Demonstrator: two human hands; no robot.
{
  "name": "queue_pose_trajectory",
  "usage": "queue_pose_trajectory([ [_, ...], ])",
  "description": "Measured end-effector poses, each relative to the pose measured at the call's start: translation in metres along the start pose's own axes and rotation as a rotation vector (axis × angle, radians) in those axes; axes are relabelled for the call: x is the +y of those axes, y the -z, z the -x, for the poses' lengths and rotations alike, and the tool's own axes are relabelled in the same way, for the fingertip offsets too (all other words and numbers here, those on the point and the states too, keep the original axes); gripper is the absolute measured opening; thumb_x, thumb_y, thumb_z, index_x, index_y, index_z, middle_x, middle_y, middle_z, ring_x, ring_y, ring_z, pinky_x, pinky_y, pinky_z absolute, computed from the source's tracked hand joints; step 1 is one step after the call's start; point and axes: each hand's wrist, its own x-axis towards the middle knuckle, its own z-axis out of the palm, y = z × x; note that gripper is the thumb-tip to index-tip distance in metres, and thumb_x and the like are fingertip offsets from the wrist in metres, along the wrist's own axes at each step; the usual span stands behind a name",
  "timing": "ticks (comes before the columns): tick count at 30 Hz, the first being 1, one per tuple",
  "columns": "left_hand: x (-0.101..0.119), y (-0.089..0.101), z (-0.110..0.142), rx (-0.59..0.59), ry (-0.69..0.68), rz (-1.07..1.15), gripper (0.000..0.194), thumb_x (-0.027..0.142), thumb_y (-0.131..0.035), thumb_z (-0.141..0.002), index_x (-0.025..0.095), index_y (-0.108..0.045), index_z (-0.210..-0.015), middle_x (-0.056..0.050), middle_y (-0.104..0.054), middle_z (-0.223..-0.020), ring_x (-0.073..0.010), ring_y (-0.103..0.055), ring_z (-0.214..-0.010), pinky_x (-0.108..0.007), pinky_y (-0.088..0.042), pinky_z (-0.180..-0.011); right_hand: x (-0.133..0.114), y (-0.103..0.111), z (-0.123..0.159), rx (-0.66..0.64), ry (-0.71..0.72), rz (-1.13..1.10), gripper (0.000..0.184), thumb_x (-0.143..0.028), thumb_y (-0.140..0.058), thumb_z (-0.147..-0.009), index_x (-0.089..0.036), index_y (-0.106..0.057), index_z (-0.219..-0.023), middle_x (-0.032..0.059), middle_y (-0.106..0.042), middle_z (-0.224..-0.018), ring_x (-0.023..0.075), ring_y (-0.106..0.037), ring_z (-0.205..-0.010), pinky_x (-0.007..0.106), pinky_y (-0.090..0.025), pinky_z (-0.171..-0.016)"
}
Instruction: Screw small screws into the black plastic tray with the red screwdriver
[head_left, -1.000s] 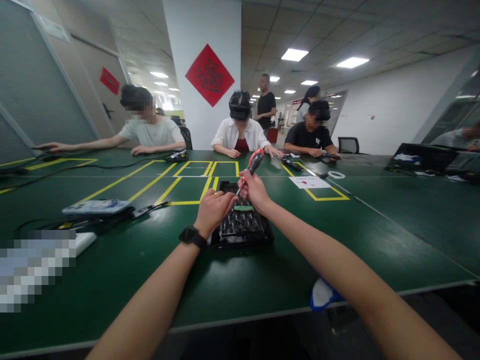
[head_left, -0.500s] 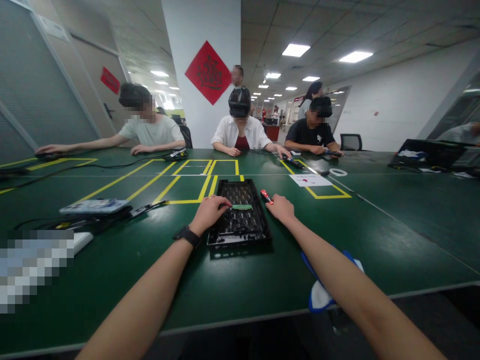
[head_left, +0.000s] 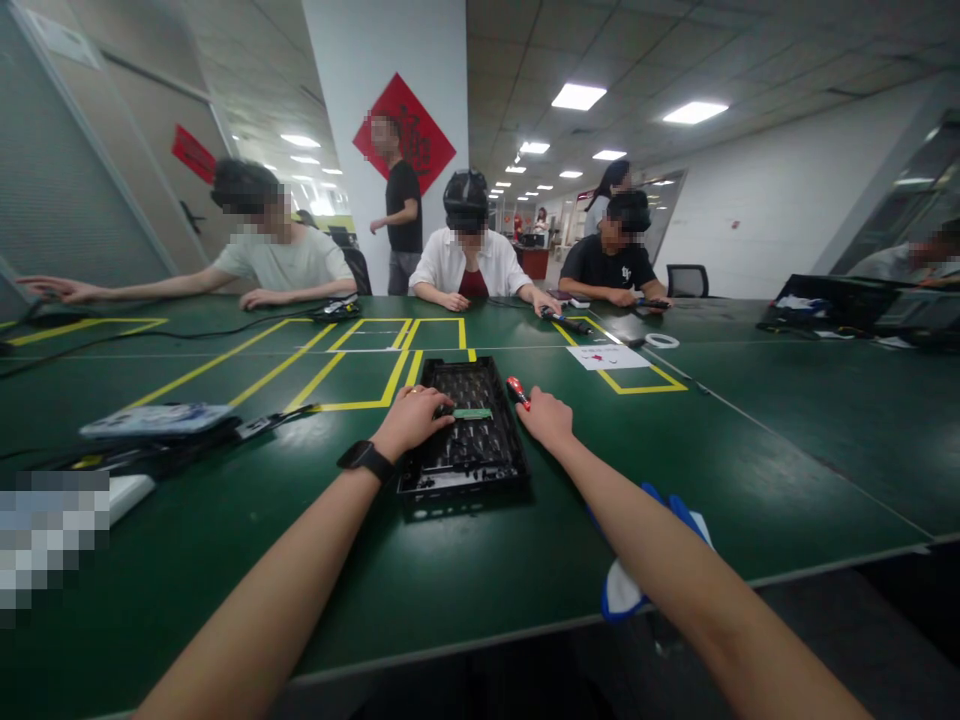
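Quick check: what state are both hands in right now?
Left hand: fingertips at the green strip's left end, over the black tray; grip cannot be told.
Right hand: closed, holding the red-handled tool.

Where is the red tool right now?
In the head camera's view, the red tool is slightly right of centre, in the person's right grip, beside the right-hand wall of the black tray.
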Motion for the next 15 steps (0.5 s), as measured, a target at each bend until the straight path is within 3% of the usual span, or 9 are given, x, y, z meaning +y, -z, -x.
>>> queue_pose_trajectory([
  [6,-0.0024,-0.0022,-0.0100,-0.037,-0.017,0.007,0.038,0.054,-0.054,-0.076,0.025,-0.065,-0.098,-0.006,-0.063,-0.099,-0.0253,-0.054,-0.099,-0.039,-0.032,-0.090,-0.0011,0.0027,0.0007,-0.016,-0.012,0.009,0.036,-0.046,-0.037,-0.086,-0.015,-0.051,-0.098,0.0143,-0.064,-0.093,0.0261,-0.064,-0.086,0.036,-0.047,-0.072],
  [15,0.0001,-0.0044,-0.0065,-0.001,-0.046,0.019,0.026,0.045,-0.055,-0.079,0.027,-0.064,-0.096,-0.004,-0.062,-0.096,-0.0228,-0.054,-0.095,-0.037,-0.033,-0.087,-0.0037,-0.0006,0.0018,0.008,0.007,0.008,0.033,-0.044,-0.037,-0.087,-0.015,-0.050,-0.098,0.0127,-0.064,-0.092,0.0264,-0.064,-0.085,0.036,-0.048,-0.069],
])
